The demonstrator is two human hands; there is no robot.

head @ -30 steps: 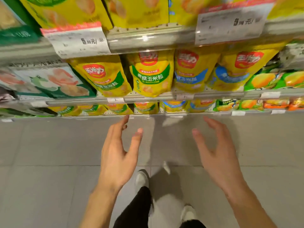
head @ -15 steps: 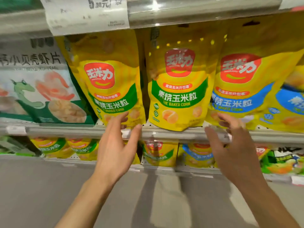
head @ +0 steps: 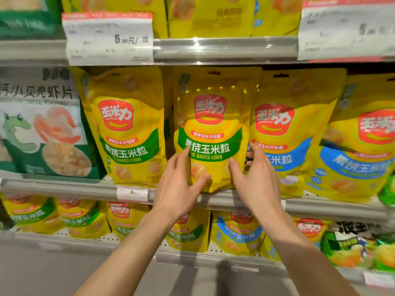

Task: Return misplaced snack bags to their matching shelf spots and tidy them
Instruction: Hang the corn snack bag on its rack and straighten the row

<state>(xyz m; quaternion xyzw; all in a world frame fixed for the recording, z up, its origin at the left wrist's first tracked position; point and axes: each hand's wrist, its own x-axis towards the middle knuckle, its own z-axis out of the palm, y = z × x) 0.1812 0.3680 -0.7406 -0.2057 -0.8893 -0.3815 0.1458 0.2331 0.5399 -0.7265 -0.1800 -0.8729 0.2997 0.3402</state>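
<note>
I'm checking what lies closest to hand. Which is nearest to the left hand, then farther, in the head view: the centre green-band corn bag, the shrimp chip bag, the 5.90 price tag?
1. Centre green-band corn bag, under the left hand fingertips.
2. Shrimp chip bag, far left, same shelf.
3. 5.90 price tag, upper left, on the rail above.

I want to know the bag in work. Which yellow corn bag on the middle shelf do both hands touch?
The second green-banded bag, next to the blue-banded bag. The left hand and right hand flank its lower part; the other bags are untouched.
</note>
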